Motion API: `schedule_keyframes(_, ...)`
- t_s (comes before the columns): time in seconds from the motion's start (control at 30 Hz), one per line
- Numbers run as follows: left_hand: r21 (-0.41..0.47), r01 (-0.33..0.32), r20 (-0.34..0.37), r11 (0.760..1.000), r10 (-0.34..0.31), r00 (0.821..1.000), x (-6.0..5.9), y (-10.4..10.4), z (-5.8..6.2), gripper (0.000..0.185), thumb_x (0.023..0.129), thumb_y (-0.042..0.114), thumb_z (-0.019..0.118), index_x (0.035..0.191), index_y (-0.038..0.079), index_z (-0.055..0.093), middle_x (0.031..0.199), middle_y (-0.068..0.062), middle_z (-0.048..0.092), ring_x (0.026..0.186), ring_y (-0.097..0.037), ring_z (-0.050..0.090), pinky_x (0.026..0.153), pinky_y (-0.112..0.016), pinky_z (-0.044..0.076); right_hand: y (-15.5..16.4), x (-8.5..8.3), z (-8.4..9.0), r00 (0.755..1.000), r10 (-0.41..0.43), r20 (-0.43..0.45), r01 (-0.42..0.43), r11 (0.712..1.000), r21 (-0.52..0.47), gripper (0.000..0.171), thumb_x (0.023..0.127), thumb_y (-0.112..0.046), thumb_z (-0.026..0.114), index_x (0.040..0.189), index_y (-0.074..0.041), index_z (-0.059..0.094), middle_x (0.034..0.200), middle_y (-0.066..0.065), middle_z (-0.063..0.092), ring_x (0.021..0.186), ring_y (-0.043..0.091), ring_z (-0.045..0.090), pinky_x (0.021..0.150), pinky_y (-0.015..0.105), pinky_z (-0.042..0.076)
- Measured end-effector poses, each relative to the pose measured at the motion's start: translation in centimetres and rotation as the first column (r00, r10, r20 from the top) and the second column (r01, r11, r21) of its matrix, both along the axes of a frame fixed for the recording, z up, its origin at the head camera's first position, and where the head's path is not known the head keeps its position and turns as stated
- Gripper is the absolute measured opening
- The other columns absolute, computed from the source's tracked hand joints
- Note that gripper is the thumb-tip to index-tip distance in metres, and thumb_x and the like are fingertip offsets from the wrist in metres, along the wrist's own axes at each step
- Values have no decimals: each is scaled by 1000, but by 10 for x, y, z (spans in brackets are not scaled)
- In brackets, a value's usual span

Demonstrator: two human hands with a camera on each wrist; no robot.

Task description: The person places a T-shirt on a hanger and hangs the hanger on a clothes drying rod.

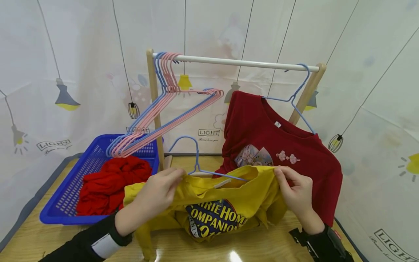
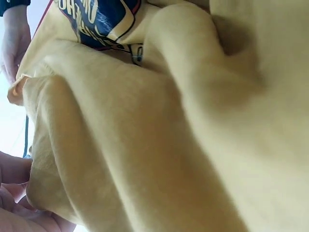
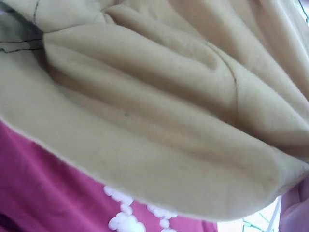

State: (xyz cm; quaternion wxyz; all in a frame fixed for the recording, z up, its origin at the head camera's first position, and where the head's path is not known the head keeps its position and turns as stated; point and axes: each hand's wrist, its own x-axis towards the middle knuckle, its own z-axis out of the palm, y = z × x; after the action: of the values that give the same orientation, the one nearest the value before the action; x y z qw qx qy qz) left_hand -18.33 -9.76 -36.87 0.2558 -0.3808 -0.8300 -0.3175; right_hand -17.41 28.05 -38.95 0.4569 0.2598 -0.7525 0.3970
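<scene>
A yellow T-shirt with a dark printed front is held up by both hands, one at each shoulder. A blue hanger sits inside its neckline, the hook standing up above the collar. My left hand grips the shirt's left shoulder beside the collar; in the left wrist view, fingers pinch the cloth edge. At the other shoulder my right hand pinches the fabric between thumb and fingers. Yellow cloth fills most of both wrist views and hides the hanger's lower part.
Behind stands a rack with a white rail. Several pink and blue hangers hang at its left end, a dark red shirt on a blue hanger at its right. A blue basket holding red cloth is at left on the wooden table.
</scene>
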Motion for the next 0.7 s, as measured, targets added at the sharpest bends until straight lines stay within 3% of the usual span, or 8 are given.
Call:
schedule_keyframes(0.1, 2, -3, 11, 1000, 3, 1000, 0, 3, 0, 24, 92, -13, 63, 106, 5, 70, 97, -6, 71, 85, -17, 68, 73, -36, 59, -6, -1, 1, 1000, 20, -16, -19, 999, 36, 33, 104, -24, 65, 92, 5, 76, 78, 16, 72, 47, 4, 41, 45, 18, 36)
schedule_keyframes(0.27, 9, -2, 41, 1000, 1, 999, 1, 7, 0, 24, 93, -14, 62, 107, 4, 70, 97, -6, 70, 86, -18, 69, 74, -37, 59, -16, -2, 1, 997, 68, -21, -65, 992, 104, 44, 105, -35, 60, 93, 5, 76, 66, 8, 66, 44, 3, 32, 43, 18, 29)
schedule_keyframes(0.4, 22, 6, 53, 1000, -7, 999, 2, 9, 1, 23, 93, -13, 62, 107, 3, 71, 98, -7, 71, 87, -19, 70, 75, -36, 60, -24, -1, 2, 997, 80, -15, -76, 986, 148, 46, 106, -37, 58, 96, 3, 78, 74, 9, 72, 47, 3, 46, 47, 15, 38)
schedule_keyframes(0.53, 33, 21, 54, 999, -22, 998, 2, 11, 1, 23, 94, -14, 61, 107, 3, 70, 99, -7, 71, 90, -19, 70, 76, -36, 60, -33, 0, 3, 995, 93, -32, -86, 980, 181, 45, 107, -37, 56, 98, 0, 79, 88, 12, 77, 65, 13, 68, 63, 17, 52)
schedule_keyframes(0.7, 43, 42, 65, 998, -45, 997, 2, 14, 0, 23, 94, -14, 61, 106, 4, 69, 98, -6, 70, 88, -17, 69, 75, -34, 59, -41, 2, 5, 990, 143, -3, -140, 971, 196, 37, 107, -31, 57, 101, -1, 79, 95, 11, 77, 81, 19, 74, 79, 17, 54)
